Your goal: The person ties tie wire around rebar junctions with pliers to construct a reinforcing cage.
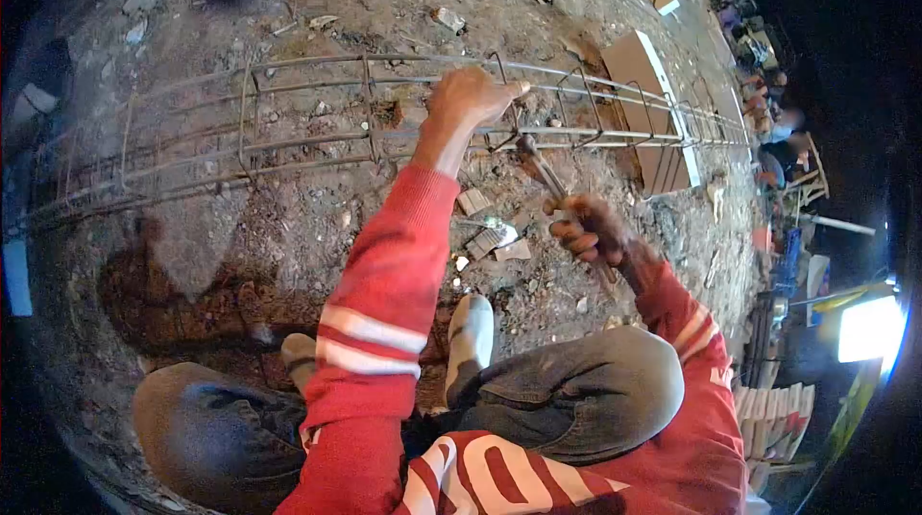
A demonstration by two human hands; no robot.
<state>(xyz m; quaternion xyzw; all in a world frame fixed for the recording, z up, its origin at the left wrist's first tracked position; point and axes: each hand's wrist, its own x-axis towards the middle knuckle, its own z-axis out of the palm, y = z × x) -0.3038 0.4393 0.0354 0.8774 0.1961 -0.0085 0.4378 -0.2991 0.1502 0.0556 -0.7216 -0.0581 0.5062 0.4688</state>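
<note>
A long cage of thin steel reinforcing bars (pixel 307 142), with bent square stirrups along it, stretches across the ground in front of me. My left hand (pixel 468 100) is closed on the cage near its middle, at a stirrup on the far upper bars. Lower right of it, my right hand (pixel 591 232) grips the handles of metal pincers (pixel 545 172). The pincers' head meets the near lower bar beside a stirrup. Whether the jaws hold a wire is too small to tell.
Flat boards or blocks (pixel 663 159) lie beneath the cage's right part. Broken brick pieces (pixel 485 241) and stones dot the dirt between my feet and the cage. At the right, a bright lamp (pixel 869 331) shines near a stack of pale pieces (pixel 773 419); people (pixel 783 155) are farther back.
</note>
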